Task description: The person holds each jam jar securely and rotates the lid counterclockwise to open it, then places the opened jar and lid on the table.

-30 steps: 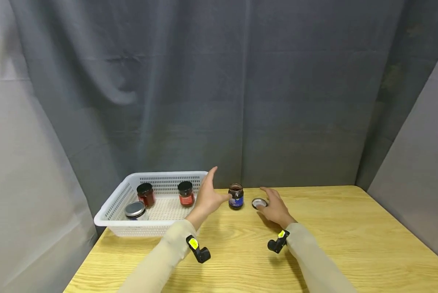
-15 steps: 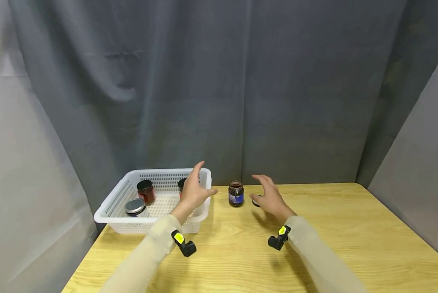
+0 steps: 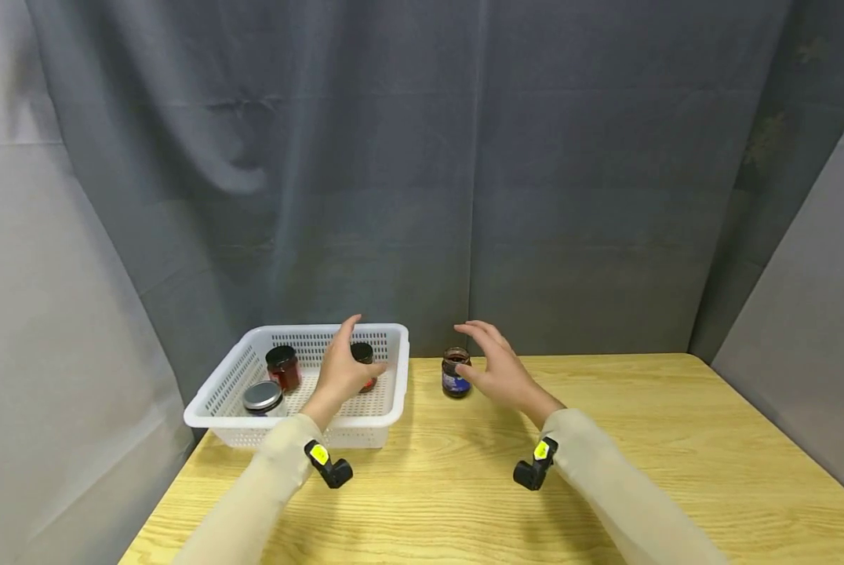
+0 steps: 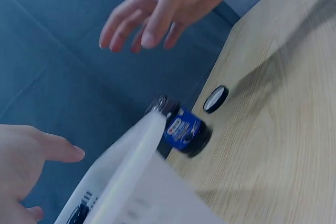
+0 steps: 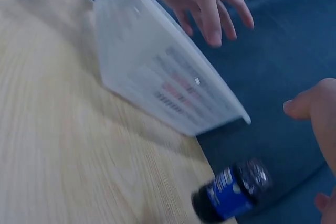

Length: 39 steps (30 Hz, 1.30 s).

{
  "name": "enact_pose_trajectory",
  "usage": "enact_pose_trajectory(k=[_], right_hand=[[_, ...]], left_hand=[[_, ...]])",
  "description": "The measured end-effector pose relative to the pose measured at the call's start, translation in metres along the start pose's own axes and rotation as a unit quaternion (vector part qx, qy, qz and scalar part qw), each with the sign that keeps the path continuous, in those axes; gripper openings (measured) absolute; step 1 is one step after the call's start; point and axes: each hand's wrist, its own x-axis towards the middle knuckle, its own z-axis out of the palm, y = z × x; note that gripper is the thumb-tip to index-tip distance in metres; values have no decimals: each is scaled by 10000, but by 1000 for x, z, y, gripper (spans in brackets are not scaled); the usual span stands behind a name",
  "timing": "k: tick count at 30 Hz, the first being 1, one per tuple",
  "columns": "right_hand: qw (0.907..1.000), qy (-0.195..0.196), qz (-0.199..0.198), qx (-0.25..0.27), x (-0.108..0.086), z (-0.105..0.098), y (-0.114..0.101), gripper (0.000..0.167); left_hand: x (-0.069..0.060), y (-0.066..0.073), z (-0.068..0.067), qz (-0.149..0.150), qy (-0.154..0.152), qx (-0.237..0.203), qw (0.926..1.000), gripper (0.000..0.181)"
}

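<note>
My left hand [image 3: 339, 370] hovers over the white basket [image 3: 224, 422], thumb and fingers spread, with nothing held. Partly behind it, a black-lidded jar with a red label [image 3: 362, 353] stands in the basket. My right hand [image 3: 498, 372] is raised beside an uncapped dark jam jar with a blue label [image 3: 454, 384], fingers extended and thumb apart. In the head view its thumb overlaps the jar; the right wrist view shows a gap between them. The removed black-rimmed lid [image 4: 216, 99] lies inside up on the table in the left wrist view, hidden in the head view by my right hand.
Two more jars sit in the basket's left part: one black-lidded with dark red contents [image 3: 283, 369], one silver-lidded [image 3: 263, 397]. The wooden table [image 3: 436, 486] reaches back to a grey curtain [image 3: 605, 196]. Grey cloth hangs on both sides.
My left hand has moved left, from beside the blue-labelled jar to over the basket. My right hand has lifted from the lid and shifted left towards that jar.
</note>
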Motion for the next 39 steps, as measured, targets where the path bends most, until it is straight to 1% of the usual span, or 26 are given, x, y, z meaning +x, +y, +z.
enact_pose_trajectory(k=[4, 7, 9, 13, 16, 19, 22, 25, 28, 31, 36, 39], right_hand=[[9990, -210, -360, 146, 1, 9, -21, 66], [9973, -418, -576, 164, 0, 17, -35, 64], [9962, -529, -691, 77, -3, 24, -42, 63], [9934, -756, -845, -166, -10, 39, -50, 60], [9888, -1054, -1010, -314, -15, 51, -53, 61], [9823, -1392, -1154, -490, -20, 60, -55, 64], [9775, -1617, -1141, -727, -26, 67, -56, 64], [9761, -1648, -1072, -924, -31, 72, -59, 62], [9764, -1559, -1078, -1040, -34, 76, -63, 59], [9769, -1451, -1093, -1122, -35, 78, -65, 57], [9756, -1415, -1064, -1297, -37, 79, -64, 54], [9753, -1399, -1021, -1373, -37, 80, -65, 55]], left_hand=[[4, -11, -7, -172, -55, 5, 9998, 105], [6, -14, -11, -269, 15, -22, 9996, 107], [7, -13, -13, -367, -18, -35, 9993, 107], [10, -11, -16, -508, -207, 0, 9985, 108], [13, -12, -19, -631, -279, 5, 9976, 107], [16, -16, -21, -852, -428, -222, 9952, 107], [21, -22, -20, -1076, -657, -438, 9911, 109], [25, -28, -20, -1148, -745, -468, 9895, 110], [28, -33, -18, -1120, -738, -364, 9903, 109], [31, -37, -16, -1088, -805, -242, 9905, 108], [35, -36, -13, -1092, -969, 73, 9893, 110], [37, -32, -14, -1136, -1094, 241, 9872, 110]])
